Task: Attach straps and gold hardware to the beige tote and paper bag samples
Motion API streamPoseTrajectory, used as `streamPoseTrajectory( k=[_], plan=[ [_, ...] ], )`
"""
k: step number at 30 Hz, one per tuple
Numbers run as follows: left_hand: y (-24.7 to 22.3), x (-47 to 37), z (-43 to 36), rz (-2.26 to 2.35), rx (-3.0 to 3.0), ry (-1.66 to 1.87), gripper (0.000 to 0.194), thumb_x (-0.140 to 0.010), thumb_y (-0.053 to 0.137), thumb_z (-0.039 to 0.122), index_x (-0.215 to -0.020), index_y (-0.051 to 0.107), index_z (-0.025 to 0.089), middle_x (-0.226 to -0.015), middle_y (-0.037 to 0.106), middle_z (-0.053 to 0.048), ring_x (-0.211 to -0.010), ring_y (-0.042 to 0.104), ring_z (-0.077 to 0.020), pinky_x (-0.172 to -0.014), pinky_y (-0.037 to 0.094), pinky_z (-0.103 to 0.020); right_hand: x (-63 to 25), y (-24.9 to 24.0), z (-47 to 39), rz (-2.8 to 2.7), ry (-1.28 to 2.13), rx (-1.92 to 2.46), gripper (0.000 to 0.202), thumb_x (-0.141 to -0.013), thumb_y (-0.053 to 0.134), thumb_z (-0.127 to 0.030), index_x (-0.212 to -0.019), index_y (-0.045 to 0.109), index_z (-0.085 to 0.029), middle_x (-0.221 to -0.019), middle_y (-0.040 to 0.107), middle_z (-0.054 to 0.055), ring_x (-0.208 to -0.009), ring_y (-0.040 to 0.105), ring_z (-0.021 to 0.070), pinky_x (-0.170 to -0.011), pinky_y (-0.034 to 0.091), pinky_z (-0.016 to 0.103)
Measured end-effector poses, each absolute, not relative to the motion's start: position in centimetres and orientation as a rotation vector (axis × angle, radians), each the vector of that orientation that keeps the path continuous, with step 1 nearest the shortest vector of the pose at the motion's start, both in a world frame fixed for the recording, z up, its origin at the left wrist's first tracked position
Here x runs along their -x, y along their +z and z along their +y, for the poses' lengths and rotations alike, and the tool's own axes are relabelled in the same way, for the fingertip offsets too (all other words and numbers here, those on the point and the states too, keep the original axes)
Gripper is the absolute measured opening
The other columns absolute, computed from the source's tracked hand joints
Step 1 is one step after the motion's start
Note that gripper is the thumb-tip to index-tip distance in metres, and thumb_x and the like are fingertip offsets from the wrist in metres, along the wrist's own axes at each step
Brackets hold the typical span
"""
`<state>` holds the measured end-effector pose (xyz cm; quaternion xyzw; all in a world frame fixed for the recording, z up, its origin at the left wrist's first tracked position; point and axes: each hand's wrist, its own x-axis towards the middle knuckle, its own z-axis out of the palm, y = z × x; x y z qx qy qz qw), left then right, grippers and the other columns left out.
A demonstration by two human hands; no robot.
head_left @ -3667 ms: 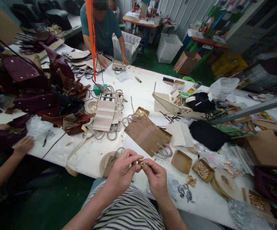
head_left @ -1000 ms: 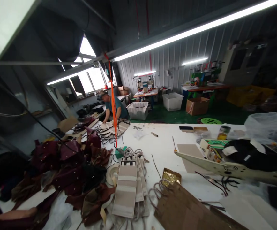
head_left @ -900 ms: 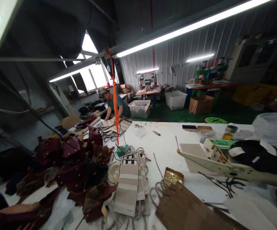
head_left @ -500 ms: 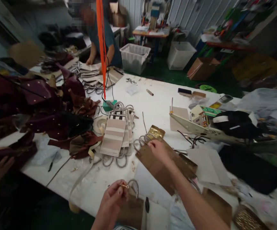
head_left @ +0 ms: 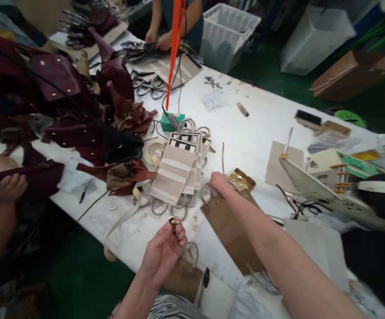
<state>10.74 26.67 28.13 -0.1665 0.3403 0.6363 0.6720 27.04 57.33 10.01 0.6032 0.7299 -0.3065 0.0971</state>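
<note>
My left hand [head_left: 166, 246] is raised over the front of the table, its thumb and fingers closed on a small gold metal fitting [head_left: 172, 221]. My right hand [head_left: 218, 180] reaches forward with its fingers curled, by the grey cord loops [head_left: 209, 194] of a brown panel [head_left: 230, 230]; what it grips, if anything, is hidden. Just right of that hand lies an open box of gold fittings [head_left: 241, 179]. A few loose gold pieces [head_left: 195, 221] lie between my hands. Below my left hand is another brown panel [head_left: 184, 277] with a cord loop.
Stacked beige panels [head_left: 172, 170] with cord loops stand ahead, by a tape roll [head_left: 154, 150]. Burgundy bags [head_left: 59, 79] pile up at left, near another person's hand [head_left: 8, 190]. Across the table a co-worker's hands [head_left: 161, 40] handle panels. A pale machine part [head_left: 315, 190] lies right.
My view has tilted down and swung right. My left hand has turned, still pinching the gold fitting. My right hand has shifted to the far side of the cord loops.
</note>
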Motion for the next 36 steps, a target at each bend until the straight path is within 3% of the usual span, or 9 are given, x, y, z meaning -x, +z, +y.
streamPoseTrajectory(
  k=[5, 11, 15, 17, 19, 21, 26, 31, 36],
  plan=[
    [29.2, -9.4, 27.8, 0.687, 0.334, 1.499, 0.030, -0.091, 0.090, 0.029, -0.112, 0.078, 0.012, -0.093, 0.060, -0.005, -0.083, 0.055, -0.0146, -0.073, 0.052, -0.024, -25.1, 9.6, 56.7, 2.056, -0.843, -1.726, 0.028, -0.084, 0.086, -0.012, -0.107, 0.081, 0.003, -0.123, 0.078, 0.038, -0.123, 0.077, 0.0370, -0.104, 0.051, 0.041],
    [30.8, -9.3, 26.4, 0.621, 0.291, 1.515, 0.030, -0.089, 0.093, 0.032, -0.108, 0.080, 0.012, -0.089, 0.061, -0.005, -0.081, 0.056, -0.0145, -0.073, 0.049, -0.025, -25.4, 14.7, 55.9, 2.272, -0.959, -1.938, 0.040, -0.111, 0.053, -0.035, -0.131, 0.076, -0.008, -0.135, 0.077, 0.027, -0.129, 0.072, 0.0306, -0.109, 0.051, 0.040],
    [31.7, -9.9, 25.2, 0.694, 0.138, 1.461, 0.037, -0.088, 0.095, 0.035, -0.113, 0.082, 0.011, -0.092, 0.064, -0.007, -0.080, 0.056, -0.0142, -0.075, 0.048, -0.026, -27.2, 20.0, 51.0, 2.219, -1.948, -2.142, 0.042, -0.110, 0.045, -0.051, -0.112, 0.071, -0.018, -0.100, 0.078, 0.016, -0.093, 0.076, 0.0256, -0.081, 0.061, 0.037],
    [32.5, -10.4, 24.8, 0.760, 0.039, 1.436, 0.037, -0.091, 0.092, 0.036, -0.115, 0.083, 0.010, -0.094, 0.066, -0.008, -0.081, 0.058, -0.0150, -0.077, 0.048, -0.028, -28.3, 23.8, 46.9, 2.021, -2.491, -2.043, 0.028, -0.103, 0.057, -0.048, -0.100, 0.068, -0.023, -0.089, 0.071, 0.008, -0.072, 0.065, 0.0199, -0.064, 0.056, 0.034],
    [33.5, -11.0, 24.4, 0.799, -0.042, 1.420, 0.036, -0.092, 0.091, 0.037, -0.114, 0.084, 0.011, -0.094, 0.068, -0.009, -0.082, 0.058, -0.0158, -0.078, 0.048, -0.029, -29.4, 28.4, 42.2, 1.913, -2.754, -1.885, 0.017, -0.098, 0.063, -0.038, -0.098, 0.069, -0.023, -0.084, 0.065, 0.003, -0.061, 0.050, 0.0140, -0.054, 0.044, 0.029],
    [34.7, -11.8, 24.0, 0.822, -0.114, 1.409, 0.034, -0.093, 0.091, 0.038, -0.113, 0.085, 0.011, -0.094, 0.068, -0.009, -0.083, 0.059, -0.0163, -0.079, 0.049, -0.029, -30.4, 33.3, 37.9, 2.084, -2.694, -1.769, 0.019, -0.101, 0.064, -0.036, -0.105, 0.075, -0.022, -0.080, 0.062, 0.002, -0.061, 0.046, 0.0130, -0.054, 0.039, 0.028],
    [37.8, -13.8, 21.8, 0.806, -0.263, 1.385, 0.032, -0.096, 0.088, 0.041, -0.111, 0.084, 0.013, -0.093, 0.069, -0.007, -0.080, 0.060, -0.0147, -0.077, 0.050, -0.028, -32.0, 41.6, 30.9, 2.809, -2.054, -1.439, 0.028, -0.101, 0.079, -0.036, -0.127, 0.081, -0.027, -0.100, 0.075, 0.006, -0.075, 0.061, 0.0170, -0.059, 0.048, 0.031],
    [40.0, -15.4, 18.7, 0.798, -0.333, 1.389, 0.033, -0.096, 0.088, 0.040, -0.114, 0.085, 0.013, -0.092, 0.070, -0.007, -0.079, 0.061, -0.0139, -0.076, 0.050, -0.027, -32.9, 43.9, 27.6, 3.197, -1.774, -1.246, 0.020, -0.105, 0.073, -0.024, -0.119, 0.086, -0.029, -0.104, 0.083, 0.007, -0.089, 0.076, 0.0214, -0.076, 0.063, 0.037],
    [41.7, -16.3, 15.7, 0.826, -0.397, 1.424, 0.033, -0.092, 0.092, 0.041, -0.110, 0.086, 0.014, -0.089, 0.071, -0.006, -0.077, 0.062, -0.0131, -0.073, 0.049, -0.027, -33.8, 45.0, 24.1, 3.359, -1.613, -1.219, 0.020, -0.106, 0.069, -0.018, -0.117, 0.083, -0.027, -0.105, 0.084, 0.007, -0.095, 0.079, 0.0219, -0.083, 0.066, 0.036]
  ],
)
